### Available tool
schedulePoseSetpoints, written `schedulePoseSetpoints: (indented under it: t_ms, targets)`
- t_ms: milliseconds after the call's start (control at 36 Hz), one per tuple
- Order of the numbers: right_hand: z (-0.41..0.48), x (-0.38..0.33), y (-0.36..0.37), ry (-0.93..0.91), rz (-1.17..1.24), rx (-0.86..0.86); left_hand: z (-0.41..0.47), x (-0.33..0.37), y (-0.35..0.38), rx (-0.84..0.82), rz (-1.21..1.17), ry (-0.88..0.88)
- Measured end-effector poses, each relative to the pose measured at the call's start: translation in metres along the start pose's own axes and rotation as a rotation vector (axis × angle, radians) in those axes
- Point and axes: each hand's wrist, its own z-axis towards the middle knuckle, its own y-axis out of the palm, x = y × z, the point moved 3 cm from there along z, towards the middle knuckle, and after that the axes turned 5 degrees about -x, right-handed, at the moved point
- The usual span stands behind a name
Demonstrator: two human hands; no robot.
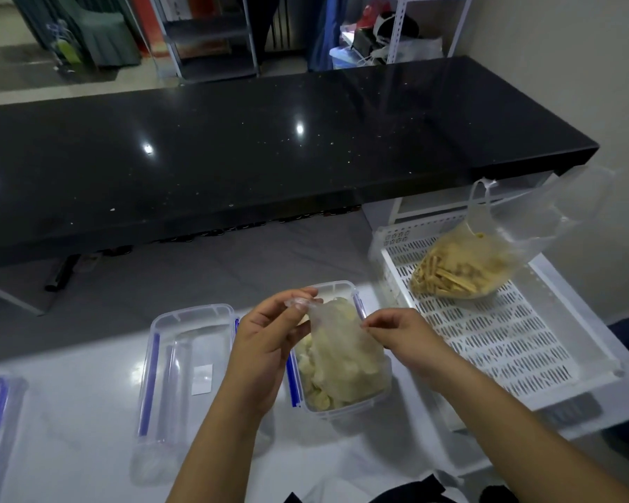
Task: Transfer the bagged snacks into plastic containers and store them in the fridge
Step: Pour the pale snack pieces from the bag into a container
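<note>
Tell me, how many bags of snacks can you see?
2. One clear bag is pinched by both hands over the open container; another bag of stick snacks lies in the white basket. None seems hidden.

Both forearms are bare from wrist to the frame's lower edge, with no sleeve showing. The left hand [266,343] and the right hand [403,339] carry no glove, ring, watch or bracelet. Fingernails are short and unpainted where visible. Dark clothing [414,493] shows at the bottom edge.
</note>
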Motion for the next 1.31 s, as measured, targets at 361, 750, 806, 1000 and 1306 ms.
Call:
schedulePoseSetpoints:
  t_ms: [361, 750, 806, 1000, 1306]
  targets:
    - [-0.003, 0.003, -0.002, -0.058, -0.235, 0.096, -0.002, 0.002, 0.005, 0.051, -0.029, -0.004]
    - [-0.052, -0.04, -0.028, -0.393, 0.232, 0.272, -0.002, 0.013, -0.017, 0.167, -0.044, 0.091]
    - [-0.059, -0.049, -0.032, -0.483, 0.221, 0.263, -0.001, 0.017, -0.019, 0.14, -0.047, 0.131]
    - [-0.034, -0.024, -0.028, -0.277, 0.213, 0.119, 0.007, 0.01, -0.021, 0.16, -0.027, 0.107]
    - [-0.031, 0.031, -0.008, -0.267, 0.126, 0.124, -0.004, -0.042, -0.031, -0.179, 0.467, -0.139]
